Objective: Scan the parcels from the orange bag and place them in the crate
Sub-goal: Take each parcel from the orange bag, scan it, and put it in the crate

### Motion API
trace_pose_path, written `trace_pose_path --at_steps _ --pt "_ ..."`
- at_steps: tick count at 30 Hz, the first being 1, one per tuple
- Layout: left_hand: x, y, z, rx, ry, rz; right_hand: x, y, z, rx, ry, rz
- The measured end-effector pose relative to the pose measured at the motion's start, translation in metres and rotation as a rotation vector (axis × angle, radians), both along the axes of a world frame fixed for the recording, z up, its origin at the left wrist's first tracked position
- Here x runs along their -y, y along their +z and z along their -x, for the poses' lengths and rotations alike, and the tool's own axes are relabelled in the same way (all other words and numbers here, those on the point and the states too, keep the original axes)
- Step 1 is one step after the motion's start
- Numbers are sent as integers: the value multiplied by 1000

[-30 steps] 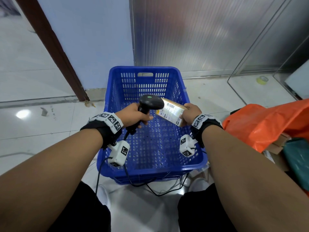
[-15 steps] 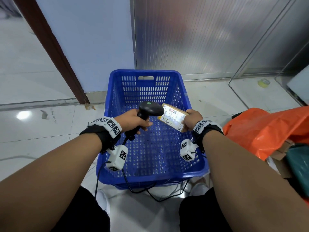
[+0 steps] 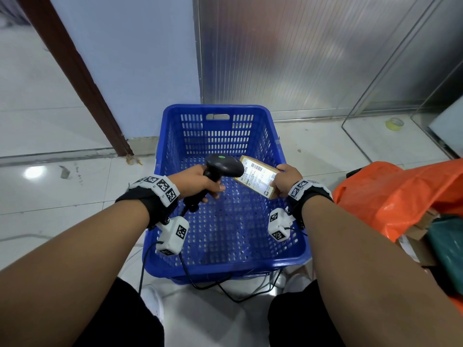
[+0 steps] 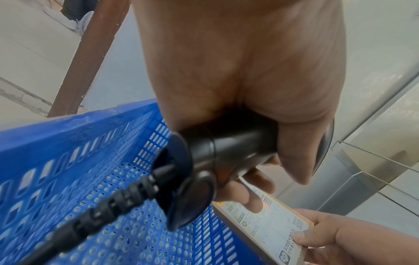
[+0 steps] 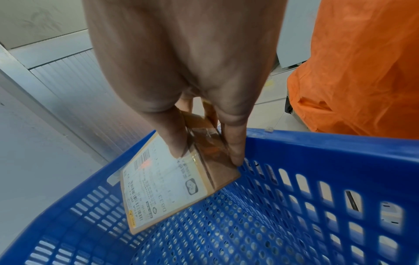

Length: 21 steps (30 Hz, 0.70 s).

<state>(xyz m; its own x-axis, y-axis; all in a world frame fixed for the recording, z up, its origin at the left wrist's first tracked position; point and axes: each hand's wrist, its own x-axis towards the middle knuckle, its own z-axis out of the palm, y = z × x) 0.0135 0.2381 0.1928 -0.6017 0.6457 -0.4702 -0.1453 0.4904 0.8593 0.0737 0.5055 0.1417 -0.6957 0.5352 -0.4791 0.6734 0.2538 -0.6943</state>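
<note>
Parcel (image 3: pixel 259 176): small flat cardboard box, held in the air over the blue crate (image 3: pixel 288 256), above its right half, not touching floor or walls. Its long axis runs from far-left to near-right in the head view, near end against your palm, far end reaching toward the scanner (image 3: pixel 224 165). The white label (image 5: pixel 158 188) faces up and tilts toward your left; a reddish glow sits on the barcode end in both wrist views. Your right hand (image 3: pixel 288 180) grips the parcel by its near short end, thumb (image 5: pixel 174 136) pressed on the label face, fingers down the taped side and under. Your left hand (image 3: pixel 198 182) is wrapped around the scanner's black handle, fingers curled fully round it, the head tipped right and down at the label, just beside the parcel's far end. A black cable (image 4: pixel 95 215) leaves the handle base and drops past the crate's near wall. Both forearms reach forward, roughly level, wrists over the crate. Crate holds nothing visible on its perforated bottom. Orange bag (image 3: pixel 400 196) lies on the floor to your right, just beside the crate, with cardboard and a teal package (image 3: pixel 446 244) showing at its mouth. A tape roll (image 3: pixel 394 124) lies on the floor, far right.
</note>
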Motion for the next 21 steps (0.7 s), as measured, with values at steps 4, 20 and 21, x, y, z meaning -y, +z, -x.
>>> trace_pose_path --at_steps 4,20,21 --pt "-1 0 -1 5 4 -7 -4 -5 0 1 7 4" --pt "-2 4 -3 14 40 -13 -12 -7 -3 62 70 -40" --pt "-3 2 -2 11 57 -5 -12 -10 -3 76 79 -51"
